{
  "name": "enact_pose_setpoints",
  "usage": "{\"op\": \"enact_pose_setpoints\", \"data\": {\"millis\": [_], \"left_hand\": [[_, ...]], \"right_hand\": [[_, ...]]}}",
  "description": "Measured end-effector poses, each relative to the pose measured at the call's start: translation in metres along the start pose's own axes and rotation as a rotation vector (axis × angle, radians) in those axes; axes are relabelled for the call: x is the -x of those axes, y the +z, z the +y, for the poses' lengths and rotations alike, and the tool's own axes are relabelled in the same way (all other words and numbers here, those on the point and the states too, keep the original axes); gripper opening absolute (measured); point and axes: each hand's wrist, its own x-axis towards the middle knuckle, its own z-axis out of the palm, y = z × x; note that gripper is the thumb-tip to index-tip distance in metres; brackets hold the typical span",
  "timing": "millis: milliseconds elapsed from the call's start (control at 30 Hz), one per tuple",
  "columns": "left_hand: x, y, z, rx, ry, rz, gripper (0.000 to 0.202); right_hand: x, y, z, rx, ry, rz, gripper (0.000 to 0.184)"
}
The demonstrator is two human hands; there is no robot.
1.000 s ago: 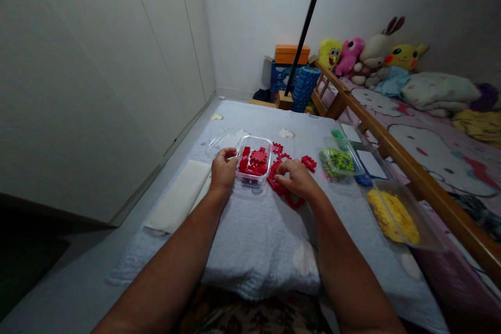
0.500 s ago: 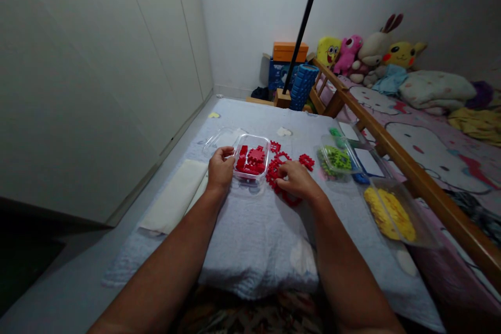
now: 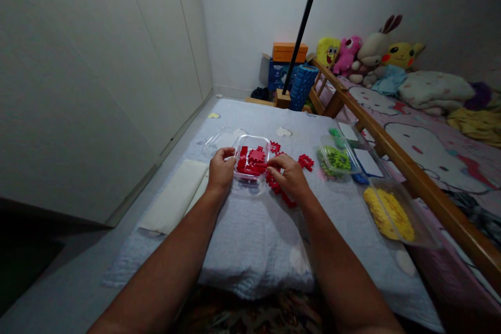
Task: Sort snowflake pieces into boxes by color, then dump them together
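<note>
A clear plastic box (image 3: 264, 142) holding several red interlocking pieces (image 3: 252, 160) rests on a pale blue quilted mat (image 3: 254, 224). My left hand (image 3: 220, 169) is wrapped round the box's left rim. My right hand (image 3: 288, 176) sits at the box's right edge, fingers pinched together over the rim; what they hold is too small to make out. More loose red pieces (image 3: 306, 161) lie on the mat beside and under my right hand.
A clear lid (image 3: 219, 140) lies behind the box. To the right stand a box of green pieces (image 3: 335, 159) and one of yellow pieces (image 3: 387, 213). A wooden bed rail (image 3: 407, 172), a black pole (image 3: 301, 28) and a folded white cloth (image 3: 172, 203) border the mat.
My right hand has moved left from the loose red pieces on the mat up to the right rim of the box. My left hand has stayed on the box.
</note>
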Motion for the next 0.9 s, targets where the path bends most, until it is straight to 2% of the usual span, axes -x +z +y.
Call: {"op": "enact_pose_setpoints", "data": {"millis": [100,267,467,733,900], "left_hand": [[0.001,0.0,0.002,-0.005,-0.004,-0.003,0.031],[0.002,-0.001,0.004,-0.025,0.008,-0.008,0.03],[0.004,0.0,0.006,-0.012,0.002,-0.001,0.029],[0.005,0.001,0.007,-0.006,-0.003,-0.007,0.028],[0.006,0.001,0.009,0.005,-0.029,-0.019,0.029]], "right_hand": [[-0.001,0.011,-0.007,0.129,-0.038,0.012,0.011],[0.0,0.021,-0.014,0.244,-0.011,0.019,0.01],[-0.003,0.032,-0.015,0.246,0.008,0.073,0.01],[-0.006,0.046,-0.021,0.231,-0.043,-0.033,0.014],[-0.003,0.042,-0.016,0.207,-0.065,-0.044,0.02]]}}
